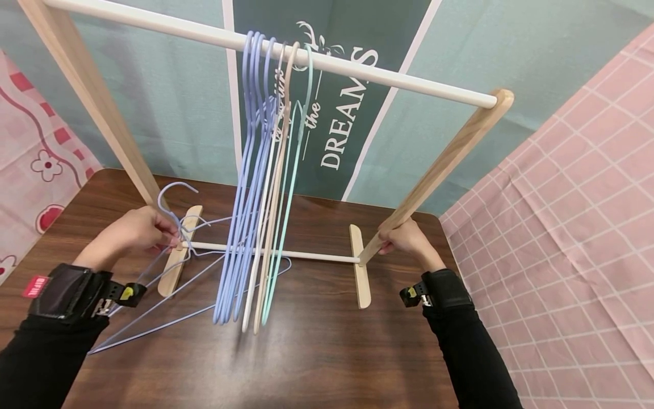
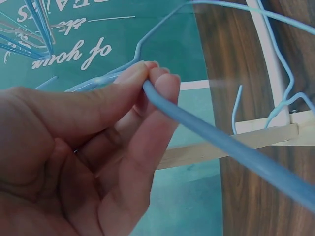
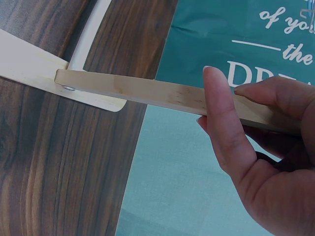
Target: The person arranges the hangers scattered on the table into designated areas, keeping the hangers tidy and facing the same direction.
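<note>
My left hand point(image 1: 143, 228) pinches a blue clothes hanger point(image 2: 211, 130) between thumb and fingertips, beside the rack's left foot point(image 1: 171, 274). Its wire passes through the fingers in the left wrist view. Another blue hanger lies low behind it, partly overlapped in the head view. My right hand point(image 1: 405, 237) grips the lower part of the right wooden post point(image 1: 434, 176), fingers wrapped around it just above the right foot point(image 1: 361, 287). On the white top bar point(image 1: 403, 80) hang several blue hangers point(image 1: 244, 193), with white, beige point(image 1: 278, 193) and mint ones point(image 1: 288, 210) at their right.
The rack stands on a dark wooden table point(image 1: 317, 352), with a white lower bar point(image 1: 322, 257) joining its feet. A green cloth with lettering point(image 1: 352, 102) hangs behind. Pink checked cloth point(image 1: 572, 227) borders the right side, and a patterned pink cloth point(image 1: 46, 136) the left.
</note>
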{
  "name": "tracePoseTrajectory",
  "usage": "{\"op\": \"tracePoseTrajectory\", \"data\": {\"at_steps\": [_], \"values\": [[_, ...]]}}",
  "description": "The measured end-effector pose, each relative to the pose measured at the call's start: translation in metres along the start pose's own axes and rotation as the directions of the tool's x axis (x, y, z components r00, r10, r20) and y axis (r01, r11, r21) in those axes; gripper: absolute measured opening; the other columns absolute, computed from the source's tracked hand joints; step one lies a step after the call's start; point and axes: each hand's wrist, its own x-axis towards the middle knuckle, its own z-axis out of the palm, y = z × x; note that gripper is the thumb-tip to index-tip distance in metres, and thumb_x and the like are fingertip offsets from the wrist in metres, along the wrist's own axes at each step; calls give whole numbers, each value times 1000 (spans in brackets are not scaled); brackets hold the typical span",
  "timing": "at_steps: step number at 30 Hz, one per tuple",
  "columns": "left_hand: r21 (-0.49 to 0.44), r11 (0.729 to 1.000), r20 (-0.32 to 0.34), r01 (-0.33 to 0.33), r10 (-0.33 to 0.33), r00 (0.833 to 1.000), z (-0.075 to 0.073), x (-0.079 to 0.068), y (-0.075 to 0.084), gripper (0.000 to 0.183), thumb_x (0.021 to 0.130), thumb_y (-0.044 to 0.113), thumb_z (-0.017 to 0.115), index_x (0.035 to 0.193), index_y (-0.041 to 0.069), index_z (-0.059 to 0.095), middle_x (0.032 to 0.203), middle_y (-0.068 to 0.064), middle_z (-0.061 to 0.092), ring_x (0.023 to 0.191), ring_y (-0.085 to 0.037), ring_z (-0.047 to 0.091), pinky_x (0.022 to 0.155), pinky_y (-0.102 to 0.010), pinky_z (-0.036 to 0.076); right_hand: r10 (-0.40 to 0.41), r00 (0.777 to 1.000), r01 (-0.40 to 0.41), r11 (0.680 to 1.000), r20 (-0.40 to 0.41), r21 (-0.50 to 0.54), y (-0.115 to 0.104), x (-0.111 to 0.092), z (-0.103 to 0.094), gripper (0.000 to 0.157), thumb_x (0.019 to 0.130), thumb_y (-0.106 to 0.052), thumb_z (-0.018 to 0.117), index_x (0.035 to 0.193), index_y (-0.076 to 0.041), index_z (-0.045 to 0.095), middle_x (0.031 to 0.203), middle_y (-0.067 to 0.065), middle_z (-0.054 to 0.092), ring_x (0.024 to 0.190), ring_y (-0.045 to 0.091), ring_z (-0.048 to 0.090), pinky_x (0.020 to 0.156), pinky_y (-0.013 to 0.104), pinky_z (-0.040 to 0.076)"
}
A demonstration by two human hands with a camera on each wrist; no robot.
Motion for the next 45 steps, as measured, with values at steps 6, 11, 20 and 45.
{"op": "tracePoseTrajectory", "data": {"at_steps": [6,11,20,45], "values": [[-2,1000,-36,15,-15,999,-3,-2,6,8,82,1,62,77,-5,64,63,-2,62,58,-10,57,53,-28,51,9,1000,-9,1000,-4,-5,-1,1,0,28,88,4,47,112,18,47,107,39,51,80,41,63,68,43,52],[-93,994,-34,62,-65,997,-4,-3,11,9,83,-3,58,78,-9,62,64,-2,62,58,-11,59,54,-28,52,12,1000,-12,1000,-4,-3,-1,0,-1,28,88,4,47,112,18,47,107,39,51,80,41,63,66,39,53],[-158,983,-20,87,-92,996,-7,-3,14,8,84,-5,57,79,-11,58,66,-1,60,59,-13,60,55,-29,52,9,1000,-9,1000,-4,-2,-1,0,0,28,88,4,47,112,18,47,106,38,51,79,40,63,68,42,52],[-225,971,-66,76,-93,993,-8,-3,15,21,84,-6,57,97,-23,54,71,-7,64,60,-12,62,57,-30,52,-1,1000,0,1000,-1,-15,1,1,-1,28,88,4,47,112,18,47,106,39,51,79,41,63,69,45,51]]}}
